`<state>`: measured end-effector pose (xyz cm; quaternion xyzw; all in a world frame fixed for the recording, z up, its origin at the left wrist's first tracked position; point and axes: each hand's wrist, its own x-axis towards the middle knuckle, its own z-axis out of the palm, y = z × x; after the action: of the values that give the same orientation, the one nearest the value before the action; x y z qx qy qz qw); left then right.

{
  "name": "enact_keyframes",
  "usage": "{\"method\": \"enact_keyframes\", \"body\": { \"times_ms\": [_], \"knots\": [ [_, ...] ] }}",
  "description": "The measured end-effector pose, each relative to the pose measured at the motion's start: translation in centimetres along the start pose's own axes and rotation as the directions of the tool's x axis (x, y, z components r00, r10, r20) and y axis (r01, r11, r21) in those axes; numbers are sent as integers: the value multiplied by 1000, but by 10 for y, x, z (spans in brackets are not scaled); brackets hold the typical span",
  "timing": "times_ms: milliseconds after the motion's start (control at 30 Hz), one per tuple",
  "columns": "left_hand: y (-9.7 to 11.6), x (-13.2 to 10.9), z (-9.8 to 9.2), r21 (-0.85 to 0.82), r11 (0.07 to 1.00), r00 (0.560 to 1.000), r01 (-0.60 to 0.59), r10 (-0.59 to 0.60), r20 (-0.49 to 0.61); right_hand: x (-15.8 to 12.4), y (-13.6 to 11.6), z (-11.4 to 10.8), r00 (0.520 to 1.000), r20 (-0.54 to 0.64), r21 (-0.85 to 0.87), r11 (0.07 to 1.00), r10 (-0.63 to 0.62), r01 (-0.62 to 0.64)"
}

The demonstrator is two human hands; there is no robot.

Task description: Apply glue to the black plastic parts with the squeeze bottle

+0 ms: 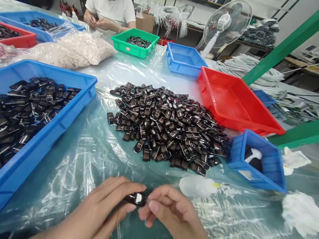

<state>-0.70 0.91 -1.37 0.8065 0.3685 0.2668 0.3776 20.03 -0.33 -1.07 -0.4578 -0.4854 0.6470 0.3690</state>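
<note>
Between the thumb and fingers of my left hand [106, 204] is a small glossy black plastic piece [137, 199], rounded, with a bright reflection on top. My right hand [171, 210] is closed in a pinch at the right end of that piece. Whatever its fingertips grip is too small or hidden to make out. Beyond both hands lies a large heap of small black plastic pieces [164, 124] on the plastic-covered table [89, 157]. Many similar black pieces [10, 124] fill the big blue tray [64, 124] on my left.
A small blue bin [259, 179], a red tray [227, 90] and white crumpled tissue [308, 213] are on the right. Farther back stand a green tray [141, 52], another blue tray [182, 68] and filled plastic bags [89, 47]. Across the table sits a person [112, 7]. A green post [296, 40] slants at right.
</note>
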Motion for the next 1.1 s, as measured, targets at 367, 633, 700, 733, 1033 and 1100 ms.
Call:
{"method": "enact_keyframes", "body": {
  "times_ms": [367,633,700,733,1033,1100],
  "knots": [
    [2,1,-1,-149,989,996,-6,20,91,-5,-3,4,984,156,443,885,81,-143],
    [6,1,-3,-191,981,993,6,16,116,-3,1,5,979,178,475,863,95,-170],
    [5,-1,-3,-191,981,994,-35,54,96,-3,2,5,976,189,469,864,105,-184],
    [4,-1,-1,-189,980,994,-55,72,83,-3,3,5,975,194,463,865,112,-192],
    [-1,-5,-2,393,896,967,-208,250,-56,-3,-4,1,984,130,242,958,124,-152],
    [-1,-9,-26,680,732,953,-47,237,-190,-7,-8,-1,991,87,176,978,98,-112]
  ]
}}
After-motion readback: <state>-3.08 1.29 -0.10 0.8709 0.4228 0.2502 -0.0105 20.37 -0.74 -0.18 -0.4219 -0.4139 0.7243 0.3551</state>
